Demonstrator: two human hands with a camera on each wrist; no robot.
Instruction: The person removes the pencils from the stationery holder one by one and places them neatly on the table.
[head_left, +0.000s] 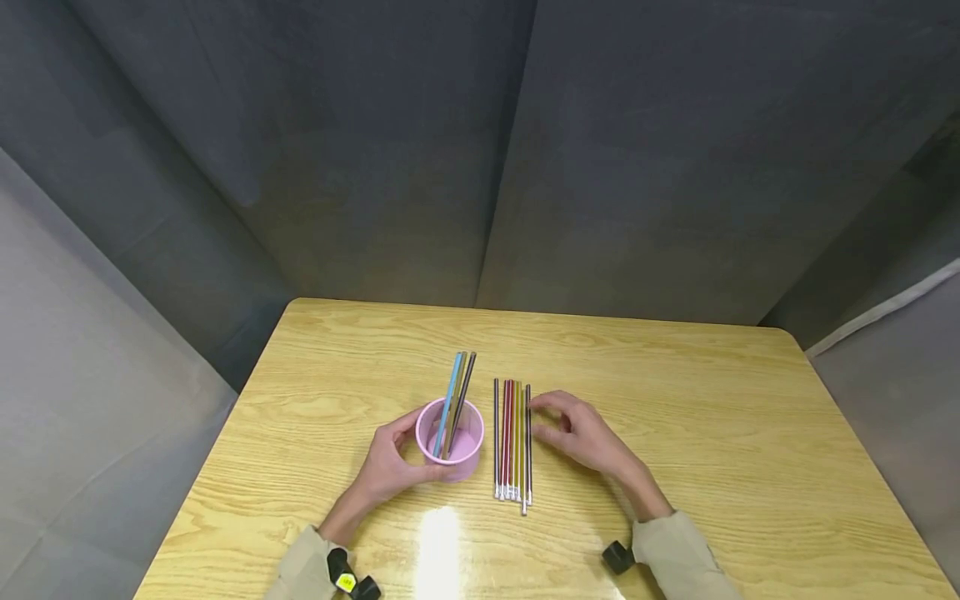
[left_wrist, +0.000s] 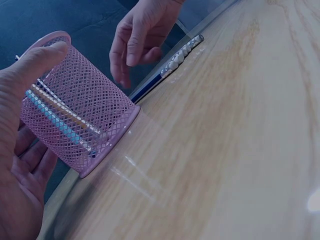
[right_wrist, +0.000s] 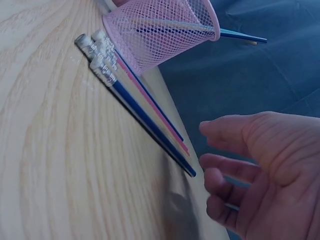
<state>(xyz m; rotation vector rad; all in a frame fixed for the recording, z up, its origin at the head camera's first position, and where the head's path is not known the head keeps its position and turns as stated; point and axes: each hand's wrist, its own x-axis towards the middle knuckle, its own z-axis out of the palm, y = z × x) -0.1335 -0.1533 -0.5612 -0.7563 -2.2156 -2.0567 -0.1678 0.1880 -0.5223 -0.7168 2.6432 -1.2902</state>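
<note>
My left hand (head_left: 392,460) grips a pink mesh pencil cup (head_left: 463,472), thumb on the near side and fingers around the far side. Several pencils lean inside it, among them a light blue pencil (head_left: 447,404) and a dark pencil (head_left: 466,387). To the cup's right, a row of pencils (head_left: 507,442) lies side by side on the table, dark, red and yellow, their white eraser ends toward me. Bent fingers of my right hand (head_left: 588,433) hover at the row's right edge, holding nothing; in the right wrist view a gap shows between thumb and fingers.
Everything stands on a light wooden table (head_left: 712,417). Grey curtains (head_left: 375,167) hang behind and beside it. Each wrist carries a small black device (head_left: 618,557) near the sleeve cuff. A bright light reflection falls in front of the cup.
</note>
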